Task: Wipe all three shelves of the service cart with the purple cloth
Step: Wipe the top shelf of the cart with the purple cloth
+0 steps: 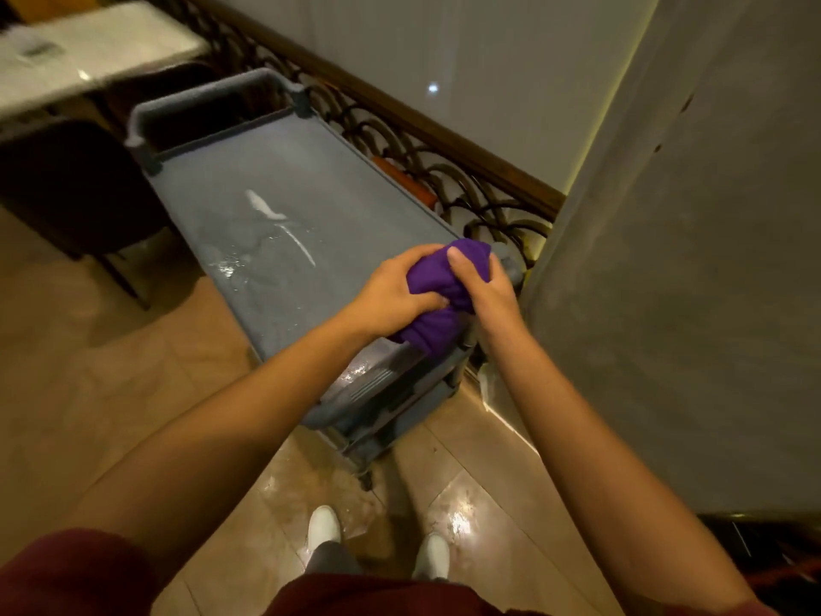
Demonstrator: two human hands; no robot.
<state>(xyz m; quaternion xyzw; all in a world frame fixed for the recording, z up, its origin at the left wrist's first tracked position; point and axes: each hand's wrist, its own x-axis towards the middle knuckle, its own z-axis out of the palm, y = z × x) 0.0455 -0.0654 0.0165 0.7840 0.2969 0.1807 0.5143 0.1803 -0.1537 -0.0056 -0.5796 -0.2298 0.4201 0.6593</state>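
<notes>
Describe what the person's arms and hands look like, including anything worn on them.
Both forearms are bare down to the wrists. The left hand and right hand wear no gloves, and no rings, watch or bracelets show. Dark red short sleeves appear at the frame's bottom edge. Fingers are uncovered.

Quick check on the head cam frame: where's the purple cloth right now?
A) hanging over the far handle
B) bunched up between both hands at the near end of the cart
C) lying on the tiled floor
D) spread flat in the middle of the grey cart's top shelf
B: the purple cloth is bunched into a wad, gripped by the left hand and right hand over the near end of the grey plastic service cart's top shelf.
</notes>
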